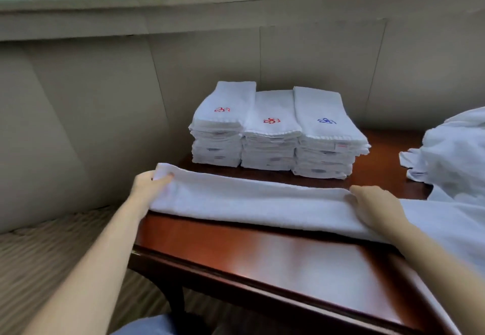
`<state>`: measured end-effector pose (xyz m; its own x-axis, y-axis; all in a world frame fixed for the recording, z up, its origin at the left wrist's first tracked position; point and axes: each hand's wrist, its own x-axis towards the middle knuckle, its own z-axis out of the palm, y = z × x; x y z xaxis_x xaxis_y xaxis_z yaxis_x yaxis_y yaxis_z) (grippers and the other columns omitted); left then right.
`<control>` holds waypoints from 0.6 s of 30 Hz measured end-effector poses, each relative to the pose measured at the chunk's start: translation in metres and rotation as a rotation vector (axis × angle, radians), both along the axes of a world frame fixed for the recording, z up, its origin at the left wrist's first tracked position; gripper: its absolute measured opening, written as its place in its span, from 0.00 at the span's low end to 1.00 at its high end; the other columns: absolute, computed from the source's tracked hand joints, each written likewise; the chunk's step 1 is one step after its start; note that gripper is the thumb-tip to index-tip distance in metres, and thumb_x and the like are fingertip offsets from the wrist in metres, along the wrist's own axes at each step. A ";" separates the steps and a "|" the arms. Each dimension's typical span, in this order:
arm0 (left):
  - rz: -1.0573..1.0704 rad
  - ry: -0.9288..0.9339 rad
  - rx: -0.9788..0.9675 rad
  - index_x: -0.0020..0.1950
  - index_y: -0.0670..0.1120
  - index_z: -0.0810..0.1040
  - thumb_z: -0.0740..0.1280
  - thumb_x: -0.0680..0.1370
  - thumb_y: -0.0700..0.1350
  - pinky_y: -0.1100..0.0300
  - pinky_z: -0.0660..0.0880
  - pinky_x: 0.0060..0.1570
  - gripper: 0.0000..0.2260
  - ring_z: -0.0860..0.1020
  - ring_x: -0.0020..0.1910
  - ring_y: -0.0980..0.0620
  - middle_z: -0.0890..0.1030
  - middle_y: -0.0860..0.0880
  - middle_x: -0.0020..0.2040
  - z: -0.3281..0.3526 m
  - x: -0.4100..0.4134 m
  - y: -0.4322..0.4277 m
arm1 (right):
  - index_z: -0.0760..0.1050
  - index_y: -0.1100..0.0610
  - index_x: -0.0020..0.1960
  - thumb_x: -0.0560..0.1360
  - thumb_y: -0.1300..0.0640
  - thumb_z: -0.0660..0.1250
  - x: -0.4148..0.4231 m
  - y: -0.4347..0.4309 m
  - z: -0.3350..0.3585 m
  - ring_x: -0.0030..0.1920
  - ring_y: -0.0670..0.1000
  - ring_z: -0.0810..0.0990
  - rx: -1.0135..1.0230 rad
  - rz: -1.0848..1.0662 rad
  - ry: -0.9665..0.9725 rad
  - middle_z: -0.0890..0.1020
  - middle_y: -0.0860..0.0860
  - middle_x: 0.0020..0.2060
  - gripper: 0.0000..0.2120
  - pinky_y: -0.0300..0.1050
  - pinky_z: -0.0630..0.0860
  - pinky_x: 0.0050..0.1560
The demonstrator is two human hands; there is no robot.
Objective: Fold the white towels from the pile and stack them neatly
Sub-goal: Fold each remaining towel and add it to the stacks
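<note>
here, left hand pinching towel end, right hand flat, fingers relaxed, atop it

A glossy reddish-brown wooden table carries three stacks of folded white towels side by side at its far edge (embroidered red, red and blue on top). Nearer than the stacks, a long folded towel lies across the tabletop. To the right of the stacks sits a rumpled pile of white towels.
</note>
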<state>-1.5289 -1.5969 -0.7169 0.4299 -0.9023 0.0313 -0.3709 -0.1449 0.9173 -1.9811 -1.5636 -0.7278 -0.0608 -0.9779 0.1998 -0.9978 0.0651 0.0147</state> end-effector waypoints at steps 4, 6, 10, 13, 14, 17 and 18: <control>0.084 -0.401 0.192 0.50 0.43 0.79 0.61 0.79 0.50 0.56 0.69 0.44 0.13 0.76 0.48 0.41 0.79 0.42 0.51 -0.014 -0.005 -0.031 | 0.71 0.52 0.44 0.81 0.47 0.52 -0.010 -0.023 -0.005 0.47 0.57 0.79 0.017 -0.007 0.029 0.81 0.53 0.47 0.14 0.46 0.69 0.39; 0.114 -0.530 0.246 0.58 0.44 0.77 0.56 0.81 0.54 0.54 0.70 0.47 0.17 0.76 0.54 0.39 0.78 0.42 0.57 -0.017 -0.006 -0.040 | 0.71 0.52 0.43 0.81 0.44 0.50 -0.012 -0.037 -0.006 0.47 0.57 0.79 0.039 -0.021 0.031 0.81 0.53 0.48 0.17 0.46 0.68 0.40; 0.202 -0.750 0.284 0.59 0.44 0.75 0.55 0.82 0.53 0.53 0.70 0.49 0.17 0.76 0.58 0.38 0.77 0.41 0.59 -0.020 -0.019 -0.053 | 0.75 0.52 0.45 0.80 0.40 0.49 -0.008 -0.052 -0.012 0.48 0.57 0.79 0.050 -0.074 0.057 0.81 0.53 0.49 0.22 0.46 0.68 0.41; 0.238 -0.822 0.290 0.58 0.43 0.75 0.55 0.82 0.51 0.51 0.72 0.51 0.15 0.76 0.56 0.38 0.78 0.40 0.57 -0.018 -0.025 -0.060 | 0.77 0.53 0.47 0.77 0.36 0.53 -0.005 -0.053 -0.013 0.49 0.57 0.79 0.016 -0.136 0.034 0.81 0.52 0.49 0.23 0.45 0.67 0.40; 0.249 -0.841 0.299 0.58 0.42 0.74 0.55 0.82 0.50 0.51 0.71 0.51 0.15 0.76 0.57 0.38 0.78 0.40 0.58 -0.016 -0.028 -0.061 | 0.77 0.53 0.47 0.77 0.35 0.54 -0.005 -0.051 -0.014 0.49 0.57 0.79 0.000 -0.156 0.027 0.81 0.52 0.48 0.24 0.45 0.67 0.40; 0.257 -0.949 0.348 0.63 0.42 0.69 0.57 0.81 0.48 0.49 0.69 0.57 0.14 0.72 0.62 0.39 0.74 0.40 0.63 -0.010 -0.049 -0.059 | 0.78 0.52 0.44 0.74 0.31 0.54 -0.007 -0.044 -0.014 0.46 0.56 0.80 -0.019 -0.200 0.015 0.80 0.50 0.42 0.27 0.45 0.67 0.39; 0.239 -1.022 0.365 0.65 0.43 0.68 0.57 0.80 0.48 0.49 0.67 0.60 0.15 0.70 0.64 0.41 0.72 0.41 0.65 -0.009 -0.061 -0.057 | 0.78 0.53 0.44 0.74 0.30 0.53 -0.008 -0.042 -0.012 0.46 0.56 0.80 -0.009 -0.211 -0.001 0.80 0.50 0.43 0.28 0.44 0.67 0.39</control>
<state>-1.5899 -1.6542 -0.7256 0.5176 -0.8268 0.2202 -0.8545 -0.5126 0.0836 -1.9889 -1.6051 -0.7401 -0.2644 -0.9416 0.2084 -0.9620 0.2727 0.0120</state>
